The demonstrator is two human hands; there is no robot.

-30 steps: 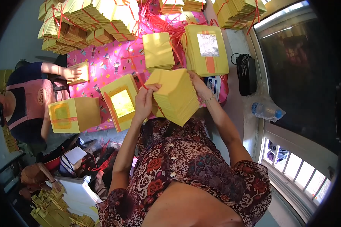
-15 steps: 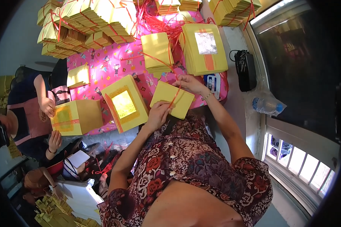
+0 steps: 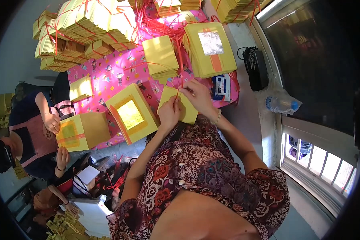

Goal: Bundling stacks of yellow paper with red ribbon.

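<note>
Close in front of my body lies a small bundle of yellow paper (image 3: 189,115), partly covered by my hands. My left hand (image 3: 169,113) rests over its left part, with thumb and fingers pinched on a thin red ribbon (image 3: 177,94). Just right of it, my right hand (image 3: 199,97) has bent fingers closed on the same ribbon above the bundle. A square yellow paper stack (image 3: 160,55) sits beyond my hands. To its right is a larger yellow stack (image 3: 228,60) with a shiny silver square and an orange band. Another such stack (image 3: 146,124) lies left of my left hand.
Ribbon-tied yellow bundles (image 3: 84,24) pile up at the far left, beside tangled red ribbons (image 3: 158,24). A blue-and-white packet (image 3: 221,87), black adapter (image 3: 255,68) and bagged bottle (image 3: 282,105) are on the right. At left, a co-worker's hands (image 3: 52,123) hold yellow paper.
My hands have come closer together over the bundle. The right hand has moved down and inward with the ribbon, and the left has risen to meet it.
</note>
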